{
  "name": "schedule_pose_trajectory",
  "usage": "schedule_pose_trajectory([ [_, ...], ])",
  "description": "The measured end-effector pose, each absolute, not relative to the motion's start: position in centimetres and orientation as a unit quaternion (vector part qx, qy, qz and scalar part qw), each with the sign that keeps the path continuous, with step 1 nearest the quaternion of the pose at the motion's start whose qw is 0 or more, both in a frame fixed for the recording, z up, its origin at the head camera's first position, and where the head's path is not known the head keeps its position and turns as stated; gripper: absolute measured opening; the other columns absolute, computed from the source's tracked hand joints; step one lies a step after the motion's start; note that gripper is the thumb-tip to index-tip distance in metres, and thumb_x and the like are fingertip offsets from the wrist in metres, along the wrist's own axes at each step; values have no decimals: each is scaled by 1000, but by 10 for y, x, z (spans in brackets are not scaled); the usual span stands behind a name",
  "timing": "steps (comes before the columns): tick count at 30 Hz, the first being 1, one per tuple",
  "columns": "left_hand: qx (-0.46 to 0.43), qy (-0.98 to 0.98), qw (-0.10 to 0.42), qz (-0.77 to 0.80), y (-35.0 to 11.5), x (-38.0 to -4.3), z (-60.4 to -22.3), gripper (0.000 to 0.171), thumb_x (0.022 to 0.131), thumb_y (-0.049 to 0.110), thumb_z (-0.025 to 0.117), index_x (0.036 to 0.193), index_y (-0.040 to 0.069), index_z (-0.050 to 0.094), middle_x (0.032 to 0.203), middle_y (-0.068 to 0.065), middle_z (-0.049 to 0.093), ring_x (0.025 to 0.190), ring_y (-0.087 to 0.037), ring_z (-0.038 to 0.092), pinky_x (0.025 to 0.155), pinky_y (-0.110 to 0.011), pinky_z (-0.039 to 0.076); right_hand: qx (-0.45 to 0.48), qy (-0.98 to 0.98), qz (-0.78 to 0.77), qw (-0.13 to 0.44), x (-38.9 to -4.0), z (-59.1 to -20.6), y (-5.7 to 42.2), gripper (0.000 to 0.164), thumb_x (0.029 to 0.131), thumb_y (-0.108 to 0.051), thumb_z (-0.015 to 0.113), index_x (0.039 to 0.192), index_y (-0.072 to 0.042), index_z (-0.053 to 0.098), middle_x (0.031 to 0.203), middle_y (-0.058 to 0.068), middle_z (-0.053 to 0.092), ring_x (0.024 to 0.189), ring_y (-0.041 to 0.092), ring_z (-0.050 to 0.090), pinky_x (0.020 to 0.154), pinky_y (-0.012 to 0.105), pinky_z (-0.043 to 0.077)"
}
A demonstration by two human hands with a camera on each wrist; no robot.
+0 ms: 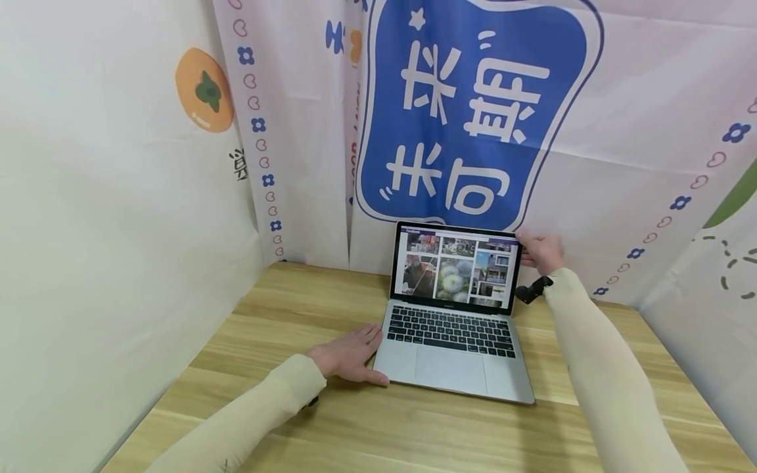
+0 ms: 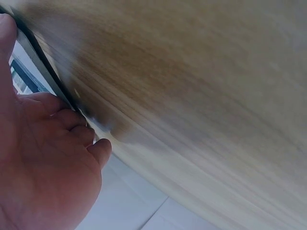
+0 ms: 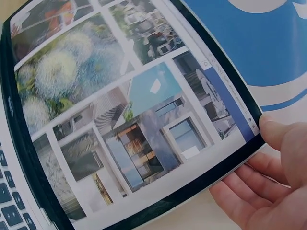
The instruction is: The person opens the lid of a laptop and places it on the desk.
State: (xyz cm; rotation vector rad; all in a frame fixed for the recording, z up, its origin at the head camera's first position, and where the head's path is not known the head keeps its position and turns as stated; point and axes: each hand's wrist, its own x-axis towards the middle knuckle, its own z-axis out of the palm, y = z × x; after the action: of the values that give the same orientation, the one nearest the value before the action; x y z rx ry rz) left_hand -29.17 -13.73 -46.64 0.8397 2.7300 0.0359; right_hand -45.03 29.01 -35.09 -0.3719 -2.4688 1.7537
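An open silver laptop [image 1: 452,371] lies on the wooden table, its lit screen [image 1: 455,266] standing up and showing a page of photos. At the screen's upper right corner my right hand [image 1: 542,253] pinches the edge, thumb on the front and the other fingers behind, as the right wrist view shows. My left hand [image 1: 353,355] rests on the table against the laptop's left side, fingers extended along its edge and thumb by the front corner. In the left wrist view the palm [image 2: 53,163] faces the camera and the fingertips meet the laptop's edge.
Behind the screen hangs a white cloth with a large blue sign [image 1: 473,112]. A pale wall [image 1: 130,217] bounds the table [image 1: 284,302] on the left, and another [image 1: 710,315] on the right.
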Motion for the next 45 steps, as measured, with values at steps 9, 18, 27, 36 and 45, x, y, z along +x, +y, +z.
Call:
schedule_pose_trajectory([
  [9,291,946,141,11,-134,-291,-468,111,83,83,42,157,5,16,166,-12,10,154,-25,11,124,-40,20,-158,-757,634,11,-452,-354,295,66,95,-43,60,140,3,48,84,0,67,81,12,69,97,39,55],
  [18,289,946,144,18,-133,-293,-471,111,83,83,42,157,6,15,166,-12,10,154,-25,10,124,-40,21,-83,-753,651,-45,-449,-358,312,53,96,-47,56,126,-4,52,83,-5,69,82,10,70,97,38,55],
  [27,293,945,144,25,-133,-294,-472,112,82,83,43,157,5,15,166,-13,10,154,-26,11,124,-41,21,-27,-749,657,-80,-444,-368,334,54,98,-43,54,130,0,51,88,-5,72,86,12,71,87,32,59],
  [36,289,945,150,28,-132,-293,-471,112,82,83,44,157,4,15,165,-14,11,154,-27,11,124,-41,22,16,-817,559,-140,-434,-370,360,64,105,-35,45,144,14,32,90,-7,70,84,8,69,91,37,57],
  [45,267,946,162,80,-136,-304,-461,103,87,78,44,157,7,20,165,-15,12,153,-29,14,124,-43,22,20,-853,502,-140,-426,-366,380,54,107,-27,37,143,14,33,92,-5,69,86,11,69,93,43,57],
])
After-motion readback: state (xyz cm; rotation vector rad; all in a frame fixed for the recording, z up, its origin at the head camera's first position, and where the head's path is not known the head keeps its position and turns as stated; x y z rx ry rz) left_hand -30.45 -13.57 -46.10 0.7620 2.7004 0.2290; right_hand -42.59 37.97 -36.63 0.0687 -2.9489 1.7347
